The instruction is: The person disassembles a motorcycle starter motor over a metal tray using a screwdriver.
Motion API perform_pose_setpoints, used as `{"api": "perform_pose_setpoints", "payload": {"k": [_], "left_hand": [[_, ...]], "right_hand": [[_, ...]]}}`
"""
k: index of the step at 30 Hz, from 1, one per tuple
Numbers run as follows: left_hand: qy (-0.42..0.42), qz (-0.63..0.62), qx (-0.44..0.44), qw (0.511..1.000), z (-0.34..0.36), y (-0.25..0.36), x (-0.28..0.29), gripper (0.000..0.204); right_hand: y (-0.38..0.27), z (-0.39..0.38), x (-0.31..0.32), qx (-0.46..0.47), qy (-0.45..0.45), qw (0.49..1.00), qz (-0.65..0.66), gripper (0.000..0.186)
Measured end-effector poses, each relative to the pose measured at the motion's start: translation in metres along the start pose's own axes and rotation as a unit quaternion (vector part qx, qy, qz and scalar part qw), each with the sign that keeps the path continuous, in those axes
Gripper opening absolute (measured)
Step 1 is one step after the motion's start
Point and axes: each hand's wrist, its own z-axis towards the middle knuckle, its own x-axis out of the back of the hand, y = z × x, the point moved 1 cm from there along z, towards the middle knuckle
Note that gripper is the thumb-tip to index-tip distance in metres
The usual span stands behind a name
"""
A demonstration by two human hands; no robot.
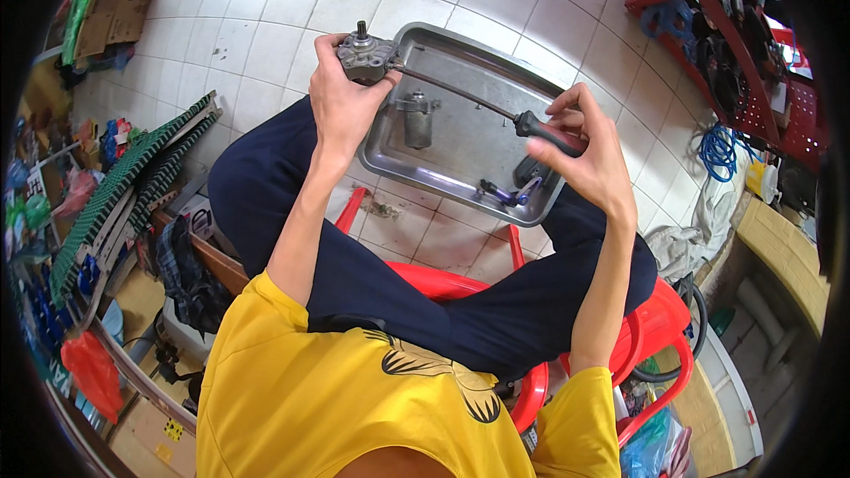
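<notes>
My left hand [343, 115] grips a grey metal motor part [365, 60] with a toothed shaft pointing up, over the left rim of a metal tray [478, 155]. A long screwdriver [460, 93] with a black handle is in my right hand [595, 159], its fingers curled loosely about the handle. The far end of its shaft meets the side of the motor part by my left thumb. Lying in the tray are a small grey cylindrical motor [418, 122], a purple-handled tool [505, 193] and a black object [529, 170] partly hidden beside my right hand.
White floor tiles [274, 0] surround the tray. A red perforated tool rack [691, 26] stands at the far right, with a coiled blue hose [722, 152] below it. Cluttered green-and-black strips [133, 177] are on the left. Red plastic stool parts [655, 327] show around my legs.
</notes>
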Motion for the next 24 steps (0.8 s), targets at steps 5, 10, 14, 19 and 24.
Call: {"api": "perform_pose_setpoints", "payload": {"k": [5,10,14,19,24], "left_hand": [[0.000,-0.001,-0.004,1.000,0.002,-0.001,0.000,0.069],[0.004,-0.015,0.007,1.000,-0.001,0.006,0.002,0.065],[0.007,-0.010,0.013,1.000,0.006,0.001,0.003,0.066],[0.023,-0.027,0.015,0.999,0.009,-0.007,0.004,0.066],[0.012,-0.035,0.014,0.999,0.007,0.000,0.005,0.065]], "right_hand": [[0.012,0.000,0.006,0.005,-0.019,0.999,-0.033,0.039],[0.023,0.008,0.004,0.053,0.018,0.997,-0.059,0.038],[0.020,0.002,0.002,0.079,-0.015,0.995,-0.055,0.039],[0.023,0.001,-0.001,0.076,-0.004,0.997,-0.011,0.036],[0.005,0.007,0.009,-0.063,-0.008,0.998,-0.018,0.040]]}}
